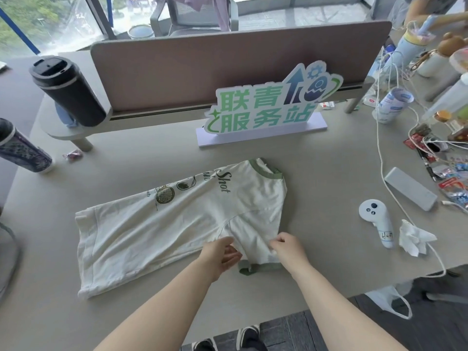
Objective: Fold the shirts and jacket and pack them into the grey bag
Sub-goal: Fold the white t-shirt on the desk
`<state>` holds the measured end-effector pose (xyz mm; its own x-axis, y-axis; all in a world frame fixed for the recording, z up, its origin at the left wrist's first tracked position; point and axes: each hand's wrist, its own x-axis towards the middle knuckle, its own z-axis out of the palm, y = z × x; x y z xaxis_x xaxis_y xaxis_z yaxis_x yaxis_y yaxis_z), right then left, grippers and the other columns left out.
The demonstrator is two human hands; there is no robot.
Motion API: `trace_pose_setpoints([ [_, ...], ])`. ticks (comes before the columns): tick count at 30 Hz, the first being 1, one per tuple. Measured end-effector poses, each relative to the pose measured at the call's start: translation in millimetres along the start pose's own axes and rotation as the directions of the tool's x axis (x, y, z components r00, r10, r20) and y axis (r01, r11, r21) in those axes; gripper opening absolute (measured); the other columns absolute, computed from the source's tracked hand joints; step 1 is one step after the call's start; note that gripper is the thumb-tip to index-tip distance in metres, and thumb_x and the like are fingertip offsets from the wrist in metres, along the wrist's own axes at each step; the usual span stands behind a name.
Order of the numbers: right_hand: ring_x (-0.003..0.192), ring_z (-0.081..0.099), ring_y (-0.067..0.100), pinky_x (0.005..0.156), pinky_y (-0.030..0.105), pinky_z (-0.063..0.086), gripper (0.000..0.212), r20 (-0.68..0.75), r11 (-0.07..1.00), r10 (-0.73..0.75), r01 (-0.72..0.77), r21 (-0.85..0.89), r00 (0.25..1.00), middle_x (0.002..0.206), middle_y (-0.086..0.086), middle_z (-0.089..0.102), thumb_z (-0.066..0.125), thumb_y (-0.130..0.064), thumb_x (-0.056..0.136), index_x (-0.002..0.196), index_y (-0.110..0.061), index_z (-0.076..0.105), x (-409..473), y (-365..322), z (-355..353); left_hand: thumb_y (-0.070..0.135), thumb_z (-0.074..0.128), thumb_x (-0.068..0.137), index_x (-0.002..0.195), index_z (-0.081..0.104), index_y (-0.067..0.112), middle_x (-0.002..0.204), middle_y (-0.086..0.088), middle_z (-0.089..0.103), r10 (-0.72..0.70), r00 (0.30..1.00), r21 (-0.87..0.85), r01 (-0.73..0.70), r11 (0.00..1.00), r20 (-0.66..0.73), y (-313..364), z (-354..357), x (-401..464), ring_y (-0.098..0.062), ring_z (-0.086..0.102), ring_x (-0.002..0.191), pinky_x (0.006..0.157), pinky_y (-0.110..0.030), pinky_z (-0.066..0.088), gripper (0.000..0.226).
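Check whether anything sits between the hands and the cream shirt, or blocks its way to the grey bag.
Nothing separates them: the left hand and right hand are already on the shirt at its near sleeve. No grey bag is in view, so that path cannot be judged.

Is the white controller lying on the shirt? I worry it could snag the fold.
No, the white controller lies on bare table right of the shirt.
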<state>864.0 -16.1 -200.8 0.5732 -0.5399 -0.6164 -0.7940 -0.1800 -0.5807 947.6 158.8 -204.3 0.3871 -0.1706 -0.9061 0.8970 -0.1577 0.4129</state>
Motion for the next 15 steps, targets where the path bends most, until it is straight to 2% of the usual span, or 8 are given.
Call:
trace_pose_setpoints([
  [2, 0.059, 0.037, 0.017, 0.055, 0.032, 0.026, 0.020, -0.023, 0.984, 0.040, -0.035, 0.176, 0.999, 0.065, 0.004, 0.042, 0.053, -0.011, 0.089, 0.071, -0.012, 0.044, -3.3, -0.9, -2.5, 0.020, 0.066, 0.090, 0.096, 0.059, 0.003, 0.067, -0.010, 0.057, -0.042, 0.999, -0.017, 0.042, 0.999, 0.017, 1.9, 4.4, 0.1, -0.016, 0.054, 0.051, 0.040, -0.020, 0.045, 0.019],
  [4, 0.066, 0.036, 0.018, 0.057, 0.032, 0.026, 0.015, -0.047, 0.952, 0.082, -0.065, 0.298, 0.996, 0.073, 0.007, 0.044, 0.050, -0.012, 0.092, 0.078, -0.010, 0.047, -6.4, -0.6, -5.8, 0.025, 0.072, 0.085, 0.095, 0.061, 0.009, 0.061, -0.004, 0.055, -0.079, 0.996, -0.030, 0.081, 0.996, 0.044, 4.4, 6.8, 1.9, -0.013, 0.047, 0.046, 0.039, -0.019, 0.040, 0.022],
  [5, 0.069, 0.038, 0.018, 0.058, 0.032, 0.027, 0.013, -0.048, 0.934, 0.104, -0.081, 0.347, 0.993, 0.077, 0.009, 0.046, 0.050, -0.013, 0.093, 0.081, -0.009, 0.049, -7.0, 0.6, -6.6, 0.028, 0.076, 0.081, 0.096, 0.062, 0.011, 0.065, -0.004, 0.061, -0.091, 0.994, -0.038, 0.093, 0.995, 0.052, 5.9, 7.9, 2.3, -0.016, 0.053, 0.050, 0.044, -0.023, 0.046, 0.027],
  [7, 0.071, 0.044, 0.020, 0.059, 0.030, 0.030, 0.014, -0.024, 0.897, 0.152, -0.128, 0.424, 0.988, 0.082, 0.010, 0.051, 0.052, -0.019, 0.095, 0.086, -0.008, 0.052, -7.8, 1.5, -7.6, 0.029, 0.081, 0.074, 0.101, 0.065, 0.007, 0.088, -0.010, 0.074, -0.108, 0.990, -0.028, 0.111, 0.993, 0.086, 8.1, 9.7, 0.1, -0.029, 0.071, 0.077, 0.071, -0.040, 0.060, 0.038],
  [9, 0.073, 0.051, 0.022, 0.061, 0.029, 0.037, 0.023, 0.031, 0.871, 0.184, -0.177, 0.459, 0.983, 0.086, 0.009, 0.058, 0.055, -0.031, 0.096, 0.093, -0.008, 0.053, -10.2, 1.2, -8.0, 0.023, 0.080, 0.075, 0.105, 0.067, 0.006, 0.102, -0.015, 0.074, -0.094, 0.990, 0.019, 0.093, 0.996, 0.106, 8.5, 10.7, -2.4, -0.035, 0.071, 0.096, 0.086, -0.055, 0.056, 0.037],
  [11, 0.081, 0.061, 0.027, 0.065, 0.032, 0.047, 0.030, 0.137, 0.856, 0.171, -0.216, 0.470, 0.976, 0.096, 0.007, 0.067, 0.062, -0.041, 0.092, 0.104, -0.014, 0.056, -13.5, 1.0, -8.2, 0.020, 0.076, 0.078, 0.102, 0.068, 0.005, 0.098, -0.014, 0.073, -0.038, 0.997, 0.054, 0.034, 0.998, 0.072, 6.0, 11.7, -1.9, -0.034, 0.070, 0.093, 0.090, -0.048, 0.056, 0.030],
  [13, 0.091, 0.068, 0.028, 0.071, 0.035, 0.053, 0.024, 0.228, 0.851, 0.112, -0.212, 0.481, 0.967, 0.103, 0.006, 0.071, 0.067, -0.028, 0.092, 0.112, -0.017, 0.057, -16.9, -1.0, -8.8, 0.020, 0.070, 0.080, 0.099, 0.067, 0.005, 0.089, -0.012, 0.067, 0.042, 0.998, 0.057, -0.044, 0.997, 0.038, 3.9, 11.6, -1.4, -0.029, 0.063, 0.083, 0.079, -0.038, 0.053, 0.024],
  [15, 0.093, 0.069, 0.027, 0.076, 0.035, 0.052, 0.024, 0.226, 0.839, 0.063, -0.174, 0.516, 0.972, 0.104, 0.008, 0.073, 0.063, -0.009, 0.092, 0.116, -0.010, 0.062, -17.8, -4.2, -9.7, 0.023, 0.065, 0.079, 0.103, 0.065, 0.005, 0.091, -0.012, 0.066, 0.107, 0.993, 0.041, -0.108, 0.993, 0.044, 3.2, 10.4, -1.1, -0.028, 0.061, 0.084, 0.077, -0.038, 0.048, 0.030],
])
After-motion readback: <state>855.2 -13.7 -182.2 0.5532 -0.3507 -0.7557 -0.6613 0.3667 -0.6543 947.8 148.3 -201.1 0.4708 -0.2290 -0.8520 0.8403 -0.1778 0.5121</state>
